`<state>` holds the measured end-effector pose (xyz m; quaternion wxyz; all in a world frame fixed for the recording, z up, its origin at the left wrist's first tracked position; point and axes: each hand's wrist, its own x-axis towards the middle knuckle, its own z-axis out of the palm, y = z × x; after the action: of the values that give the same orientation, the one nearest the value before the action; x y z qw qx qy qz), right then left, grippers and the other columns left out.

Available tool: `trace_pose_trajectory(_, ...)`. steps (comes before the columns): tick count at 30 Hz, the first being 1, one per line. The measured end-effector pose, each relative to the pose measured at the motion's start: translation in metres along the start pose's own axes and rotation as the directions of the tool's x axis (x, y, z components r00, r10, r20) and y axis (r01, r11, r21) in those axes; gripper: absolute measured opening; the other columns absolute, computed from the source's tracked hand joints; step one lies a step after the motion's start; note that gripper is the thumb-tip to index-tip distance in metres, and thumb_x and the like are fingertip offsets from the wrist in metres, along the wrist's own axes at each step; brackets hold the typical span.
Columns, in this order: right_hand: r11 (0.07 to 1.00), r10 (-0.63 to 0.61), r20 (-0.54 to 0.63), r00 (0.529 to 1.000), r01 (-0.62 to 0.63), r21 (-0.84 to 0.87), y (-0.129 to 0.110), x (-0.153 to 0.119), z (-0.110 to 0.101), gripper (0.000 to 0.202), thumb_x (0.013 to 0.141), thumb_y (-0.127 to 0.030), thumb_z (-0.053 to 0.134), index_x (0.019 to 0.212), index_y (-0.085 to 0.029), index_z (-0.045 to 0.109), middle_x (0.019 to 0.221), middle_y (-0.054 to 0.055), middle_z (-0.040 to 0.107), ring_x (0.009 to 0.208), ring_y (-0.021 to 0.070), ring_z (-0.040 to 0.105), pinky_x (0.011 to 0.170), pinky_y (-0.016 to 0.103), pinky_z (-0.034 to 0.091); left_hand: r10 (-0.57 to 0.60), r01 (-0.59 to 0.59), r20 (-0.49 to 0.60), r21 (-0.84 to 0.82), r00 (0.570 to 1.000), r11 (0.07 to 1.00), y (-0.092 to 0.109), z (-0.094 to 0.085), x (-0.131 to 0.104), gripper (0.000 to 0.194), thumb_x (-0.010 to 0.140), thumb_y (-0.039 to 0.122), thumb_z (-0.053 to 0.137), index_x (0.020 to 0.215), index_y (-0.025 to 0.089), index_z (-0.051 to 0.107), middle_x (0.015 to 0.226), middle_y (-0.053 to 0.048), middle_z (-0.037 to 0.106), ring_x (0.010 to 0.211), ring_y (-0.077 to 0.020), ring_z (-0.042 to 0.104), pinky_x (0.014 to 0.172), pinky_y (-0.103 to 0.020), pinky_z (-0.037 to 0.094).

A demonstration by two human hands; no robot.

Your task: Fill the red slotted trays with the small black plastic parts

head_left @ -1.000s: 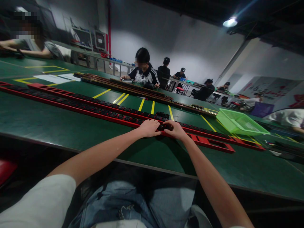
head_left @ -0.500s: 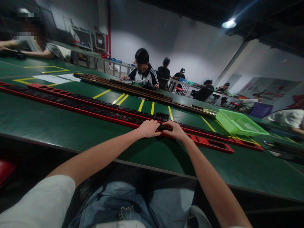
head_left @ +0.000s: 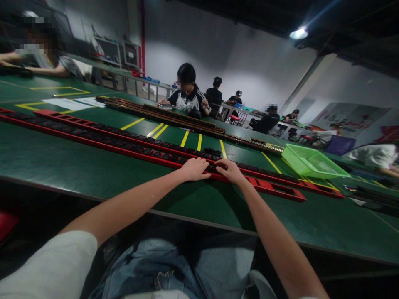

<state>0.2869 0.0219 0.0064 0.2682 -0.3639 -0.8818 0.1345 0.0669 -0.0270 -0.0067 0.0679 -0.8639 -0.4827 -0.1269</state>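
Observation:
A long red strip (head_left: 274, 190) lies across the green table, with black square pieces (head_left: 124, 144) seated along much of it. My left hand (head_left: 195, 169) is closed over the strip near its middle, thumb on the near edge and bent fingers on the pieces. Just to its right, my right hand (head_left: 230, 170) hovers at the same strip, thumb and forefinger apart. Whatever small piece lies under the fingertips is mostly hidden. A second red strip (head_left: 327, 189) with black pieces runs behind the first. Several loose black pieces (head_left: 212, 153) sit on it beyond my hands.
A green plastic basket (head_left: 314, 162) stands at the right. Long dark brown strips (head_left: 162, 114) are stacked farther back, near white papers (head_left: 67, 104). A co-worker (head_left: 188, 93) sits across the green table (head_left: 77, 162), which has yellow tape lines. Another person (head_left: 43, 54) works at left.
My right thumb and forefinger have come slightly apart and shifted at the strip. My left hand stays almost in place. The co-worker across the table has raised one hand.

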Motion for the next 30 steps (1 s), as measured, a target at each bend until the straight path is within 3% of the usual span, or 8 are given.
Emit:
trace_pose_trajectory(14,1.0,0.017,-0.011,1.0,-0.017,-0.023,0.0008,-0.0004,-0.0003,0.021,0.083,-0.03,0.063,0.096,-0.016,0.074,0.094,0.009,0.072,0.083,0.0207,0.064,0.081,0.036,0.05,0.006,-0.006,-0.006,0.01,1.0,1.0,-0.0014,0.0031,0.0013,0.055,0.096,0.061,0.044,0.12,0.015,0.062,0.123,-0.013,0.065,0.112,-0.0301,0.061,0.086,-0.039,0.048)
trace_pose_trajectory(30,0.996,0.072,0.053,0.996,-0.069,-0.064,-0.0051,-0.0003,-0.001,0.017,0.087,-0.026,0.062,0.094,-0.018,0.075,0.095,0.008,0.074,0.089,0.0221,0.067,0.087,0.037,0.051,0.024,-0.024,-0.019,0.008,1.0,1.0,-0.0022,0.0044,0.0004,0.054,0.096,0.06,0.044,0.123,0.016,0.06,0.124,-0.013,0.065,0.112,-0.0301,0.06,0.086,-0.04,0.047)
